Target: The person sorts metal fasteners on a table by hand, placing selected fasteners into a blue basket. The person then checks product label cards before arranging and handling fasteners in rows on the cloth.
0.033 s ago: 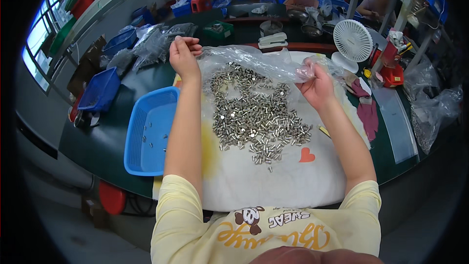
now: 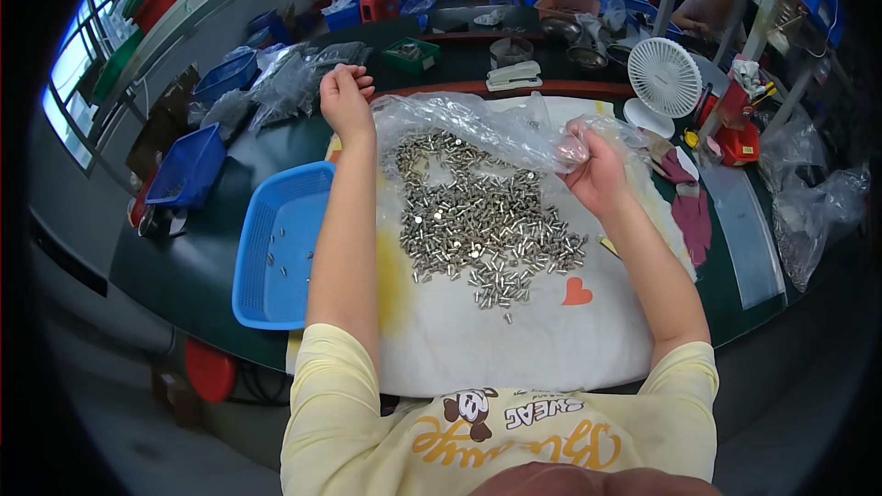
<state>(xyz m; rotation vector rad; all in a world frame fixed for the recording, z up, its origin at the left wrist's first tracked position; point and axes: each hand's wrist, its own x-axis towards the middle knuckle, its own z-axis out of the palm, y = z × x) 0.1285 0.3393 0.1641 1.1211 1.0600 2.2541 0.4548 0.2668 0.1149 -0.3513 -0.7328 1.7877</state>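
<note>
Both hands (image 2: 345,96) stretch bag (image 2: 478,124) crosswise.

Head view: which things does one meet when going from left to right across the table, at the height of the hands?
Small blue basket → large blue basket → left hand → pile of small metal parts → right hand holding the clear plastic bag → white fan → red tool.
</note>
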